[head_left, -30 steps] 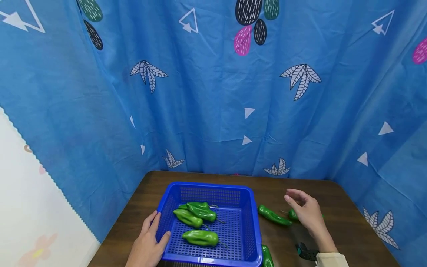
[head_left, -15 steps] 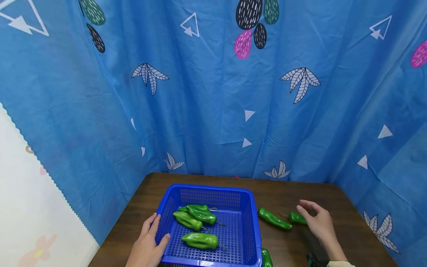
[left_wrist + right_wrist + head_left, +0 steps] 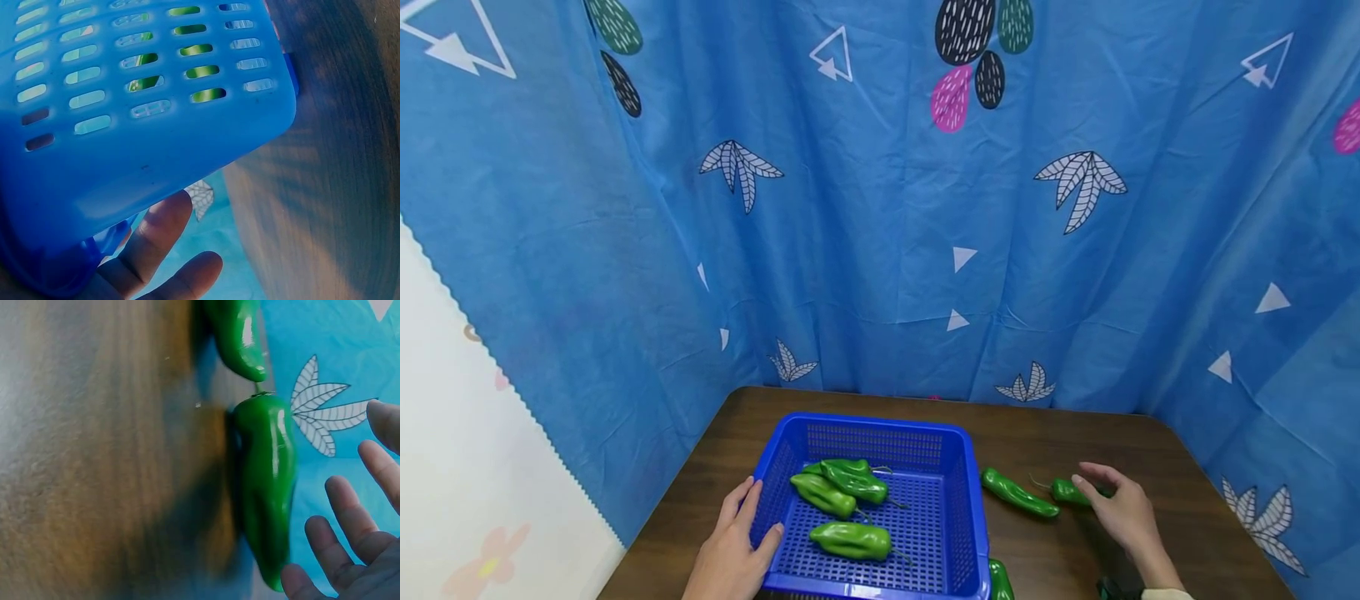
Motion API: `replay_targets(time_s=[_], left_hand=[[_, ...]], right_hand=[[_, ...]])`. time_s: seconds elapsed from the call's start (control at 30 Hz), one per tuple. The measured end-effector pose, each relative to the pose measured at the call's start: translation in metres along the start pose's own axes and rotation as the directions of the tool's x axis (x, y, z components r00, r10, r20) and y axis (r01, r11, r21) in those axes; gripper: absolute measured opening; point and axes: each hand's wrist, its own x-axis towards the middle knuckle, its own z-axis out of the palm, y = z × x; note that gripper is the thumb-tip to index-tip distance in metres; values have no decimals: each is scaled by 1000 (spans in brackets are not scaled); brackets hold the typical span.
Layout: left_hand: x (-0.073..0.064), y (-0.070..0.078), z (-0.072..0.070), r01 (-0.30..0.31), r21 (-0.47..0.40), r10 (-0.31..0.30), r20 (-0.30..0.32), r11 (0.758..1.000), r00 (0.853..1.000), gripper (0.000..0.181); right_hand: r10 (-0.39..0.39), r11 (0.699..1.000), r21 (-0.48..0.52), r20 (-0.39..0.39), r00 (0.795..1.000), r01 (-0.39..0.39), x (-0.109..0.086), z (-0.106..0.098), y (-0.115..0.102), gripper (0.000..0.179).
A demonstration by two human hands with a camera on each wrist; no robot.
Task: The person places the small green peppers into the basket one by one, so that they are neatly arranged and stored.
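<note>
My left hand (image 3: 733,542) holds the left rim of a blue plastic basket (image 3: 880,421), thumb over the rim and fingers along the outer side. In the left wrist view, fingers (image 3: 156,231) show beside the slotted basket wall (image 3: 144,169). Inside the basket lie several green peppers (image 3: 850,540). My right hand (image 3: 1126,510) hovers over a green pepper (image 3: 1067,492) to the right of the basket. The right wrist view shows that pepper (image 3: 267,481) on the table, with the hand's fingers (image 3: 350,512) spread beside it and apparently holding nothing.
Another long green pepper (image 3: 1018,493) lies between the basket and my right hand. A further pepper (image 3: 999,579) sits against the basket's near right corner, partly cut off. The brown wooden table (image 3: 1120,433) ends at a blue patterned curtain (image 3: 880,250).
My right hand has moved right and nearer to me, then lowered slightly, uncovering the stem end of the pepper below it. My left hand and the basket stay in place.
</note>
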Motion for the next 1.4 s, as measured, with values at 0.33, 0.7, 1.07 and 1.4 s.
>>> replay_targets(time_s=[0.33, 0.7, 1.07, 1.4], left_hand=[[-1, 2, -1, 7, -3, -7, -2, 1000, 1000, 77], [0, 2, 0, 9, -14, -9, 5, 1000, 1000, 75], [0, 3, 1, 4, -16, -4, -15, 1000, 1000, 74], [0, 2, 3, 13, -20, -13, -19, 1000, 1000, 74]], right_hand=[[24, 999, -41, 16, 1000, -23, 7, 9, 9, 75], [-6, 995, -96, 26, 1000, 8, 16, 12, 13, 78], [-77, 973, -223, -47, 996, 64, 22, 20, 19, 68], [-51, 970, -238, -34, 998, 41, 23, 23, 24, 71]])
